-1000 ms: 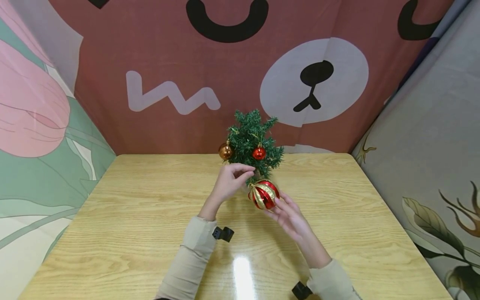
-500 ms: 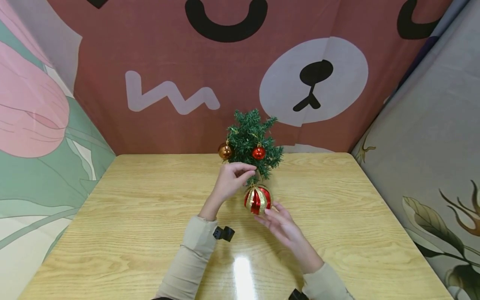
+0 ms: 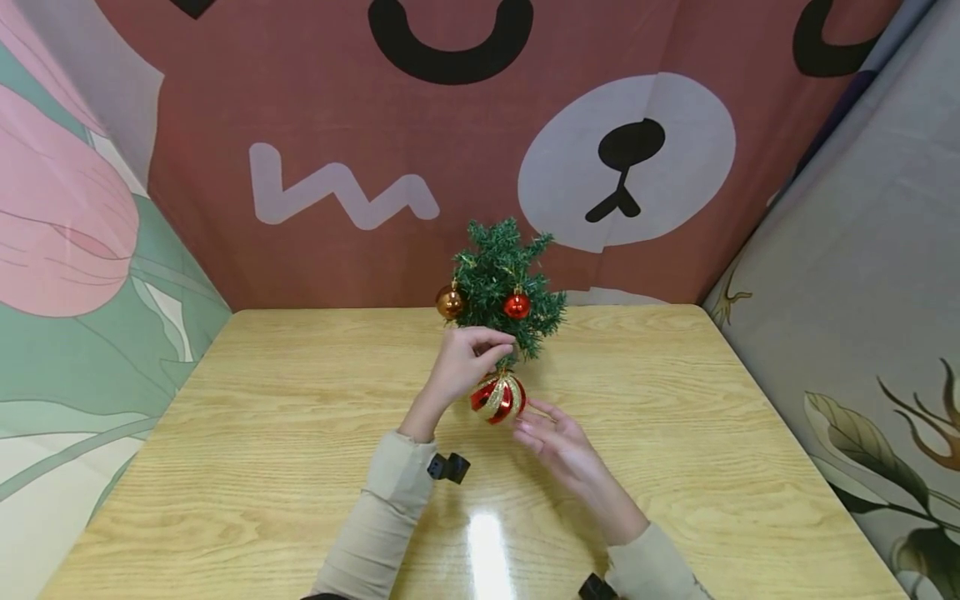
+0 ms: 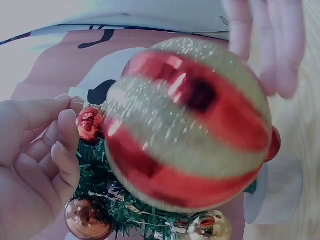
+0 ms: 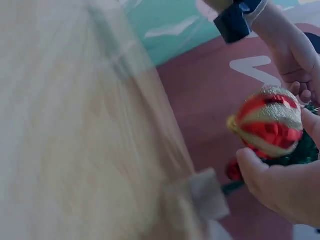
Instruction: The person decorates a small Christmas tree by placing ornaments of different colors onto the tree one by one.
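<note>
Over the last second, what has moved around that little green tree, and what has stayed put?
The red-and-gold striped glitter bauble swung left, off the right hand, and now hangs below the left hand, which pinches its loop. The right hand drew back slightly, fingers straight, just beside the bauble. The small green artificial tree, its copper ball and small red ball stayed as they were.
</note>
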`<state>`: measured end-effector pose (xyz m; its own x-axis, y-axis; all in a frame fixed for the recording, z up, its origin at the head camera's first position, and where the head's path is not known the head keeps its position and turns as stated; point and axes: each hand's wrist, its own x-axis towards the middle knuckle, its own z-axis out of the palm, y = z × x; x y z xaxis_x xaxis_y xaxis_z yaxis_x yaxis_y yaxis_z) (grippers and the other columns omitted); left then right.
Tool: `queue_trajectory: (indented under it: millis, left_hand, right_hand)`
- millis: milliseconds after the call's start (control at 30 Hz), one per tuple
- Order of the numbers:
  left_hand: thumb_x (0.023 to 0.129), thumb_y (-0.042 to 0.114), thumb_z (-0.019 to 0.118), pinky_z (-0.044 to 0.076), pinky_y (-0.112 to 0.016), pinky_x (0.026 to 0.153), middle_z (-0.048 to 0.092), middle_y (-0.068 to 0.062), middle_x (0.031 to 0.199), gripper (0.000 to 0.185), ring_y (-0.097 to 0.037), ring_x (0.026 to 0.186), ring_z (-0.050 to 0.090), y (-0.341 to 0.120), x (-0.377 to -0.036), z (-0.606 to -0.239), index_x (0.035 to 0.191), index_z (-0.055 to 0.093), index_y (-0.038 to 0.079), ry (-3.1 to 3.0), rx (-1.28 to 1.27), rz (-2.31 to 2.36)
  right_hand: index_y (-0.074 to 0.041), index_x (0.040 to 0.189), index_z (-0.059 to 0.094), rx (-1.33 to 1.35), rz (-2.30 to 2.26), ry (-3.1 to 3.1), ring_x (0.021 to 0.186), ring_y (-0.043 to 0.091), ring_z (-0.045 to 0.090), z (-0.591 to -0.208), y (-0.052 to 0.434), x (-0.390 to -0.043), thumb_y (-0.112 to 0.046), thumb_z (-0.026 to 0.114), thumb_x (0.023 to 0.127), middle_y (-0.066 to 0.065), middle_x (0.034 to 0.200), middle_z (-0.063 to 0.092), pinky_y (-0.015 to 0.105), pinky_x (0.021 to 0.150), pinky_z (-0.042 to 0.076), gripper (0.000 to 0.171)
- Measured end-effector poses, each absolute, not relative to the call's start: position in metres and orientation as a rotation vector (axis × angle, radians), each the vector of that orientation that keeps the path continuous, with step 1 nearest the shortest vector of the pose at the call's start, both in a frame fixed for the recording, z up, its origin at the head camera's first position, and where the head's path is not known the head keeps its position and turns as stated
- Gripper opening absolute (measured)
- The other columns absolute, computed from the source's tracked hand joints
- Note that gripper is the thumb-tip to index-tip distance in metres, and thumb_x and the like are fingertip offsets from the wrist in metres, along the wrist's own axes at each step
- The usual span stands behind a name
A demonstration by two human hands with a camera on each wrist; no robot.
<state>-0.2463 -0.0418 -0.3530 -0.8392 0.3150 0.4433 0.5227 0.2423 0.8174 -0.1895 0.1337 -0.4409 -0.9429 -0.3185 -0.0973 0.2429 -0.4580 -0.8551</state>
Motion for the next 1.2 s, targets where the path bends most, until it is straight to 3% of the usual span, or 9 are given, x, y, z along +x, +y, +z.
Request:
queue_trajectory:
  millis: [133, 233, 333, 467, 667, 833, 1200]
  left_hand:
    - [0.082, 0.006, 0.063, 0.046, -0.022, 0.048, 0.066, -0.012, 0.084, 0.014, -0.021, 0.053, 0.056, -0.042, -0.252, -0.361, 0.092, 0.069, -0.002, -2.330, -0.795, -1.630]
    - [0.083, 0.006, 0.063, 0.045, -0.023, 0.047, 0.066, -0.010, 0.083, 0.014, -0.020, 0.052, 0.054, -0.043, -0.252, -0.361, 0.093, 0.069, -0.002, -2.343, -0.787, -1.612]
    - [0.083, 0.006, 0.063, 0.045, -0.023, 0.046, 0.066, -0.010, 0.082, 0.014, -0.022, 0.052, 0.054, -0.044, -0.251, -0.360, 0.093, 0.069, -0.003, -2.353, -0.788, -1.574]
    - [0.083, 0.005, 0.063, 0.046, -0.023, 0.046, 0.066, -0.011, 0.083, 0.014, -0.024, 0.052, 0.056, -0.044, -0.250, -0.359, 0.093, 0.068, -0.003, -2.347, -0.816, -1.531]
    - [0.082, 0.005, 0.063, 0.045, -0.021, 0.046, 0.067, -0.012, 0.082, 0.014, -0.022, 0.051, 0.055, -0.043, -0.248, -0.359, 0.092, 0.068, -0.004, -2.326, -0.861, -1.576]
    - [0.083, 0.006, 0.063, 0.046, -0.022, 0.046, 0.067, -0.011, 0.082, 0.014, -0.025, 0.052, 0.056, -0.044, -0.246, -0.355, 0.092, 0.069, -0.002, -2.316, -0.869, -1.619]
    - [0.083, 0.004, 0.063, 0.045, -0.025, 0.044, 0.066, -0.009, 0.078, 0.013, -0.024, 0.049, 0.054, -0.047, -0.244, -0.352, 0.091, 0.068, -0.003, -2.274, -0.919, -1.645]
  right_hand:
    - [0.015, 0.126, 0.033, -0.140, -2.295, 1.943, 0.102, 0.022, 0.052, -0.430, 0.138, -0.193, 0.004, 0.053, 0.085, 0.030, 0.120, 0.043, 0.030, 0.091, 0.041, 0.047]
    - [0.011, 0.113, 0.051, -0.193, -2.150, 2.328, 0.096, 0.022, 0.056, -0.418, 0.140, -0.199, -0.001, 0.059, 0.084, 0.025, 0.112, 0.053, 0.024, 0.082, 0.045, 0.033]
    - [0.010, 0.104, 0.059, -0.317, -2.095, 2.491, 0.086, 0.025, 0.060, -0.405, 0.140, -0.207, -0.003, 0.061, 0.084, 0.023, 0.105, 0.058, 0.024, 0.075, 0.048, 0.025]
    - [0.008, 0.103, 0.061, -0.519, -2.018, 2.544, 0.081, 0.019, 0.061, -0.389, 0.134, -0.218, -0.006, 0.060, 0.085, 0.020, 0.103, 0.060, 0.024, 0.070, 0.048, 0.023]
    - [0.010, 0.101, 0.062, -0.705, -1.895, 2.486, 0.086, 0.022, 0.058, -0.367, 0.123, -0.223, -0.002, 0.055, 0.087, 0.021, 0.100, 0.060, 0.028, 0.072, 0.048, 0.019]
    - [0.009, 0.096, 0.063, -0.735, -1.921, 2.433, 0.081, 0.010, 0.056, -0.378, 0.125, -0.236, -0.005, 0.054, 0.088, 0.020, 0.095, 0.062, 0.025, 0.069, 0.047, 0.018]
    - [0.013, 0.092, 0.062, -0.835, -1.955, 2.381, 0.078, 0.014, 0.058, -0.371, 0.126, -0.233, 0.003, 0.052, 0.088, 0.025, 0.091, 0.061, 0.026, 0.068, 0.048, 0.014]
